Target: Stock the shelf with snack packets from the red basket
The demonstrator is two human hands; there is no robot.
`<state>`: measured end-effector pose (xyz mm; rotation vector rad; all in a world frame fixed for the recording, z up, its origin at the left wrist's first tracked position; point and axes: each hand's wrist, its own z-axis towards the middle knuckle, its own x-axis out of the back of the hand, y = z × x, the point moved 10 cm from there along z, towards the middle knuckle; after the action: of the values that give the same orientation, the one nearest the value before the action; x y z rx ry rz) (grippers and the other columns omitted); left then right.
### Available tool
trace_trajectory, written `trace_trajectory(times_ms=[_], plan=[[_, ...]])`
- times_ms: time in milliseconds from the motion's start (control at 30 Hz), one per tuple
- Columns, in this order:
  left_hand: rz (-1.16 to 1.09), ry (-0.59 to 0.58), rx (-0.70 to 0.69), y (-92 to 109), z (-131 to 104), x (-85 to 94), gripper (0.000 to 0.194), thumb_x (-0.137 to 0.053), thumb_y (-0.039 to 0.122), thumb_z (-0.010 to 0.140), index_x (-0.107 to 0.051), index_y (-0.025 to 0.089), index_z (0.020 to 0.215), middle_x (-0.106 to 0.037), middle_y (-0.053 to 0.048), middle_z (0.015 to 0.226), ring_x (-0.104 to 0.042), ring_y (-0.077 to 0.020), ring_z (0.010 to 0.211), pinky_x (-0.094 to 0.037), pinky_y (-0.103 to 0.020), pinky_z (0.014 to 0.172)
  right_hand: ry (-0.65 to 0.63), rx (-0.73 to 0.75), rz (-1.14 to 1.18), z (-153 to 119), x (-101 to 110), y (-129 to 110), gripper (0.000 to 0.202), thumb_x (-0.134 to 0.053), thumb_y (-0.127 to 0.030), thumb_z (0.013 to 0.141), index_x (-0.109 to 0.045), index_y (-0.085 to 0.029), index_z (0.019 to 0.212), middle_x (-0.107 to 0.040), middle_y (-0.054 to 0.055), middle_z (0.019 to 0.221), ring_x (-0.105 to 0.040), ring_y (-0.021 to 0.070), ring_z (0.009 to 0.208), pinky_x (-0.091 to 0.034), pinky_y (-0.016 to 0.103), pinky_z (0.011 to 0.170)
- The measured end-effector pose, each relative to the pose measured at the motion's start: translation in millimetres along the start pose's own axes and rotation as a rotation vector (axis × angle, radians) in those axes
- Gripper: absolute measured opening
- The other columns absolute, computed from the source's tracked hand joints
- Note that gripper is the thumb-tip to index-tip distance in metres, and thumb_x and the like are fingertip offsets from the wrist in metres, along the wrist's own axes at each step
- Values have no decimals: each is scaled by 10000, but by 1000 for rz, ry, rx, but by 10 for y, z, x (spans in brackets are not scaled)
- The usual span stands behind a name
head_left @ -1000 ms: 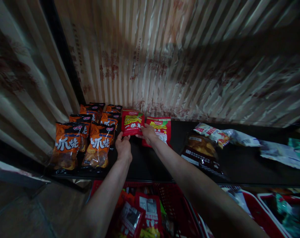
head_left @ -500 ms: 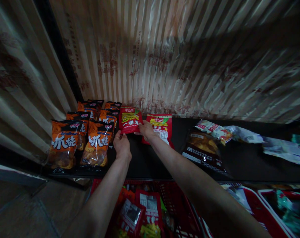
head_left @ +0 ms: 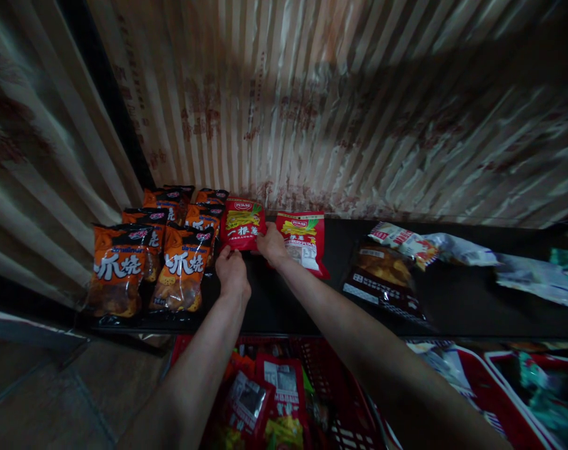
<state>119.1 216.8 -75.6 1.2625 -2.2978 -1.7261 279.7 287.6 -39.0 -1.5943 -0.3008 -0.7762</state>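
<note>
Red packet point(head_left: 243, 226) held by its lower corners over the back part of a black shelf point(head_left: 277, 315), printed front turned toward the camera; cannot tell whether its underside touches the shelf. At its lower right corner, right hand point(head_left: 271, 245), fingers clamped on the packet; at its lower left corner, left hand point(head_left: 233, 273), thumb at the near edge, fingers closed on the packet, tips hidden beneath. Just right of the held red packet, a second red packet point(head_left: 305, 237). Directly left of the held one, orange packets point(head_left: 186, 262) in two columns. Farther right, a brown bag point(head_left: 382, 275), then a row of pale packets point(head_left: 466, 250). Nearer and lower, a red basket point(head_left: 333, 369) with more packets point(head_left: 280, 390) inside. Behind, a pleated curtain point(head_left: 265, 112).
</note>
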Motion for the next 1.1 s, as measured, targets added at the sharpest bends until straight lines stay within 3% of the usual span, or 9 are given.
trace_trajectory(times_ms=[167,333,600,800,933,1100], plan=[[-20,-24,-6,31,2,-11,218,-503,-59,681,-548,152,717,-513,53,606,-481,-64,567,-428,-216,703,-1,126,-339,-215,68,-258,561,-479,-221,830,-329,-135,1363,-623,167,1115,-613,283,1021,-463,419,885],[-57,-19,-8,101,-26,-26,241,-472,-75,630,-514,162,646,-488,64,564,-448,-61,534,-423,-212,671,-12,220,-516,-346,46,-327,390,-449,-261,842,-546,-140,1200,-566,170,1175,-551,284,1098,-438,385,906],[-58,-26,4,151,-49,-21,229,-455,-50,538,-409,174,543,-393,86,505,-384,-58,495,-399,-210,606,-46,249,-513,-318,54,-237,335,-491,-215,826,-621,-86,1107,-554,180,1199,-545,254,1108,-412,326,949],[-26,-1,13,128,-70,-31,207,-452,-21,515,-433,175,579,-383,86,517,-388,-68,512,-389,-219,591,-44,332,-497,-278,21,-234,333,-492,-161,815,-629,-101,1112,-587,146,1162,-555,218,1096,-413,284,957],[8,-2,26,134,-93,-46,212,-448,-23,509,-412,177,567,-352,89,506,-377,-65,509,-387,-210,586,-34,335,-459,-281,28,-224,350,-484,-166,818,-617,-100,1135,-582,157,1173,-547,230,1102,-419,306,955],[65,6,66,159,-125,-43,202,-477,-23,546,-437,173,574,-424,61,577,-431,-74,583,-416,-224,651,23,414,-450,-411,114,-321,426,-467,-174,822,-546,-127,1238,-460,161,1335,-475,254,1183,-367,366,1009]])
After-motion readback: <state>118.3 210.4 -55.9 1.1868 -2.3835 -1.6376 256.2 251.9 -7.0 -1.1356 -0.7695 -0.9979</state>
